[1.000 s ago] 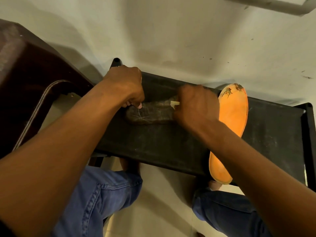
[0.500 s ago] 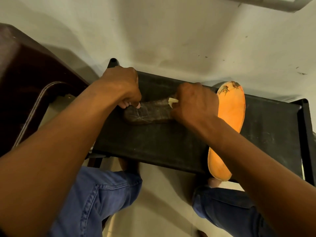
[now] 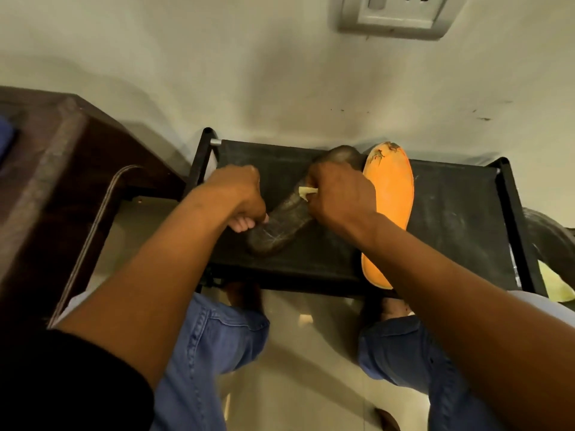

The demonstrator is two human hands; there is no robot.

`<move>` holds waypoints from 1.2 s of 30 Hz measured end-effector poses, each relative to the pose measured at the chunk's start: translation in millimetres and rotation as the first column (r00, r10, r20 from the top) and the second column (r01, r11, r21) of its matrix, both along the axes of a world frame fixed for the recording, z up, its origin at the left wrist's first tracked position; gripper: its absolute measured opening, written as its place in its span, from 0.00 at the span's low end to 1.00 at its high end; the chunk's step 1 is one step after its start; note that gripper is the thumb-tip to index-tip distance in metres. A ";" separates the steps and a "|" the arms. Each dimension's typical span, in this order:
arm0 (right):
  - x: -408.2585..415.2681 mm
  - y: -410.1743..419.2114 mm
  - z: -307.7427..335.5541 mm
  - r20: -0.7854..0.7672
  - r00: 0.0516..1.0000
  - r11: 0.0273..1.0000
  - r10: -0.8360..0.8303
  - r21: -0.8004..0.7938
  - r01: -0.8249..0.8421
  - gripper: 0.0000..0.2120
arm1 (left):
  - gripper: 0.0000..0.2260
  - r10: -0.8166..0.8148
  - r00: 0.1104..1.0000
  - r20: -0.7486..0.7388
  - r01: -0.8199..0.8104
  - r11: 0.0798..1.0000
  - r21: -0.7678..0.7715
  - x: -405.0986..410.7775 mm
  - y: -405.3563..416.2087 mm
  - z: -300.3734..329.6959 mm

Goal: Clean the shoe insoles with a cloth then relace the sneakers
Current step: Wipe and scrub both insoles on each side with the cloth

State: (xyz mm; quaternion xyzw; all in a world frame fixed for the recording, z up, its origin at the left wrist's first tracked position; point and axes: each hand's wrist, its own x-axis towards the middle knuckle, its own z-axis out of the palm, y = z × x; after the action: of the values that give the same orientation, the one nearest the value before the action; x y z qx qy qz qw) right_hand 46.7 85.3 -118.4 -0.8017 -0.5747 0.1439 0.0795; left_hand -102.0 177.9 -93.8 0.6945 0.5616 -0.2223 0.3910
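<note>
On the black fabric rack (image 3: pixel 451 219), the left hand (image 3: pixel 239 194) pinches the scuffed dark insole (image 3: pixel 280 225); the right hand (image 3: pixel 339 197) clenches a pale cloth (image 3: pixel 306 191). At 3 o'clock lies a cracked orange foam insole (image 3: pixel 390 194).

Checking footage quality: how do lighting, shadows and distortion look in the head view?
Head view: dim, warm light; the dark insole barely separates from the black rack top; soft shadows lie on the wall behind; the orange insole reads clearly; both hands, left hand and right hand, look slightly soft; wide-angle bending stretches the forearms and tilts the wall socket.
</note>
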 end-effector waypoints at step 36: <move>104.8 0.1 39.2 -0.371 0.919 0.894 0.135 -0.353 -0.274 0.05 | 0.07 0.105 0.931 0.348 -0.213 0.933 0.289 56.2 -26.5 -13.2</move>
State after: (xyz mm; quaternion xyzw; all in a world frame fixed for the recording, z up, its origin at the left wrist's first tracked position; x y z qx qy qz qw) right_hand 151.6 85.4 -79.2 -0.6984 -0.5933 0.4003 -0.0041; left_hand -45.8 151.5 -107.0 0.7276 0.5725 0.0234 0.3772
